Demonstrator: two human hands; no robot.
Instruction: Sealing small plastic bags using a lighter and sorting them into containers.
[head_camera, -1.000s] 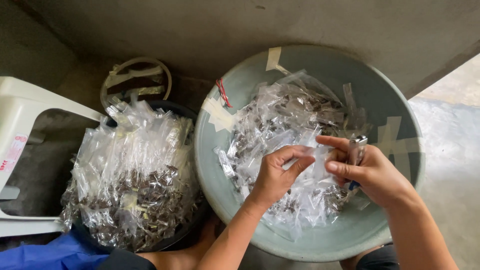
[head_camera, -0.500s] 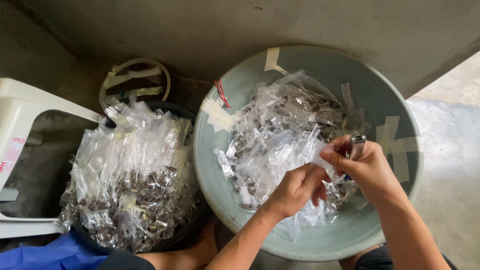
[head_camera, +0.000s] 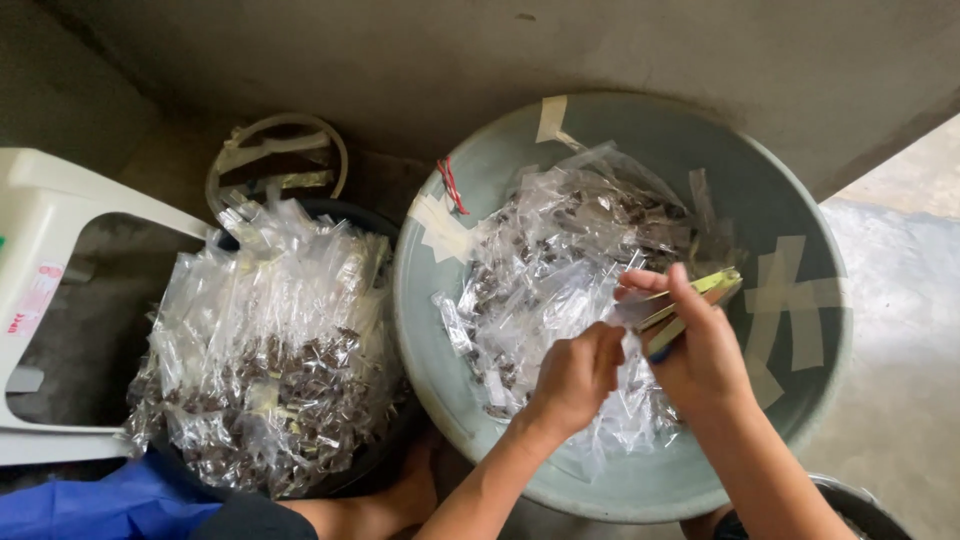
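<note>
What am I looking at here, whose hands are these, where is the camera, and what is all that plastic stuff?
The camera sits on a person's head and looks straight down, so the two bare arms coming from the bottom edge are that person's own. The left hand pinches a small clear plastic packet and feeds it into a metal stapler-like tool gripped in the right hand. Both work above a big round grey-green plastic basin, patched with tape strips and holding a loose heap of clear packets with dark bits inside. To its left stands a dark round tub piled high with similar packets. A white plastic stool is at the far left, all on a concrete floor.
</note>
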